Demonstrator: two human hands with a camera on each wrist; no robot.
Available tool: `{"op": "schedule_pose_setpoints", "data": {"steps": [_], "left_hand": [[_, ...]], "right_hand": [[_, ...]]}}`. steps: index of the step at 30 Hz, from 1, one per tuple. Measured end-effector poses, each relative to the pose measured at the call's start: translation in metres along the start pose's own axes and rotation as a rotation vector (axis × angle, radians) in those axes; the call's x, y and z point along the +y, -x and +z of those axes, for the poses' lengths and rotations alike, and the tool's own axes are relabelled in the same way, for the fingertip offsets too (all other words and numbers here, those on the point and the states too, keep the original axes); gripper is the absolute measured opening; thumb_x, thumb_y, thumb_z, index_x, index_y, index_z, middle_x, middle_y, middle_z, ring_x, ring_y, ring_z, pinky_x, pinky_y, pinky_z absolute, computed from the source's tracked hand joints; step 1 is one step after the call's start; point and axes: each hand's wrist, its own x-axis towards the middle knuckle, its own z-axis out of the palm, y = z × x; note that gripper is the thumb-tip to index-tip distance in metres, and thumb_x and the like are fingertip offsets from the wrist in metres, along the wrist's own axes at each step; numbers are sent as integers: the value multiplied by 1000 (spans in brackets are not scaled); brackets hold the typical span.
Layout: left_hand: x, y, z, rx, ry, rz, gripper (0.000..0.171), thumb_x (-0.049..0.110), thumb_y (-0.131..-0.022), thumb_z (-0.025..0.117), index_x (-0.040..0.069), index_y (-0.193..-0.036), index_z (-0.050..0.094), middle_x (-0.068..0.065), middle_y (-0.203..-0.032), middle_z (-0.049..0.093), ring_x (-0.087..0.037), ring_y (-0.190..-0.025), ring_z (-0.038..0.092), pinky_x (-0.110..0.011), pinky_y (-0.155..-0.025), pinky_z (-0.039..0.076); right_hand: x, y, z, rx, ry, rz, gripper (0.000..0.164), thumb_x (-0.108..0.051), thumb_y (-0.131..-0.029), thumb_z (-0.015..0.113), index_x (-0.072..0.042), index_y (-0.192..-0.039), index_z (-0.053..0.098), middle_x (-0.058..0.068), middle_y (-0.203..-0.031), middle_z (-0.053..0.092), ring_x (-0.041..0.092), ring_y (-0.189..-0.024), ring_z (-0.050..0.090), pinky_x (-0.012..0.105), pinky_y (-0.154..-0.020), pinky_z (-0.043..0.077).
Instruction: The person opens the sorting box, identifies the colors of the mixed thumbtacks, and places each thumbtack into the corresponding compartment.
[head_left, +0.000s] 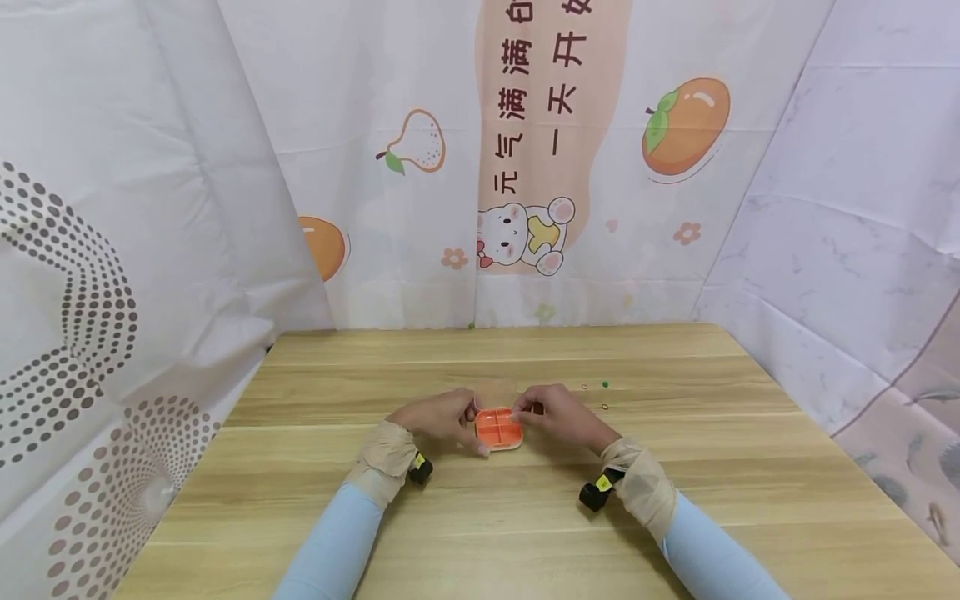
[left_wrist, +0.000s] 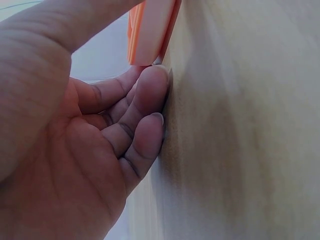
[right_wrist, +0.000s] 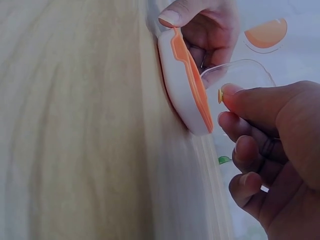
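A small square box (head_left: 505, 447) with an orange four-part inside and a white outer shell lies on the table, its clear lid (right_wrist: 244, 65) raised at the far side. From the left, my left hand (head_left: 442, 417) holds the box, thumb on the near rim and fingers curled behind it; in the left wrist view the box's corner (left_wrist: 148, 37) shows above the fingers. Over the right side of the box, my right hand (head_left: 558, 412) pinches a tiny yellow piece (right_wrist: 220, 96) between thumb and index finger. Its exact kind cannot be told.
To the right of my right hand lie a small green piece (head_left: 605, 384) and two tiny ring-like pieces, one farther back (head_left: 585, 387) and one nearer (head_left: 604, 407). The wooden table (head_left: 495, 525) meets a printed curtain (head_left: 420, 292) at its back edge.
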Motion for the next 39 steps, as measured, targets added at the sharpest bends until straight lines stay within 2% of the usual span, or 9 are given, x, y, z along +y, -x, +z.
{"op": "schedule_pose_setpoints", "data": {"steps": [14,21,26,35,39], "left_hand": [[1,0,0,-2,-19,-8,64,45,-70,85,8,-112,53,-7,-97,56,-15,-82,49,-25,-69,43],[1,0,0,-6,-31,-12,65,45,-70,85,7,-111,53,-7,-97,55,-15,-82,49,-24,-68,43],[3,1,-1,-5,-10,-7,63,43,-70,85,8,-111,53,-8,-97,56,-15,-81,49,-25,-67,42],[4,1,-2,-18,17,-5,61,40,-72,85,6,-113,53,-9,-97,58,-14,-79,49,-24,-66,43],[4,1,-1,-22,29,-1,61,39,-72,85,6,-113,53,-8,-96,58,-14,-78,49,-24,-64,42]], "right_hand": [[-8,0,8,-29,-20,17,4,-26,-94,66,-24,-92,68,-13,-82,62,10,-73,55,27,-63,47],[-11,-1,11,-40,-29,-10,4,-26,-95,65,-24,-93,68,-13,-81,61,9,-71,54,25,-61,45],[-14,-2,13,-60,-42,-36,4,-27,-95,66,-24,-92,68,-13,-83,63,9,-73,54,25,-63,46],[-22,-1,17,-73,-52,-19,5,-28,-94,67,-25,-91,70,-12,-86,61,10,-76,53,26,-65,46],[-24,0,19,-75,-22,-38,6,-28,-94,67,-27,-90,71,-12,-86,60,10,-75,52,26,-65,45]]}}
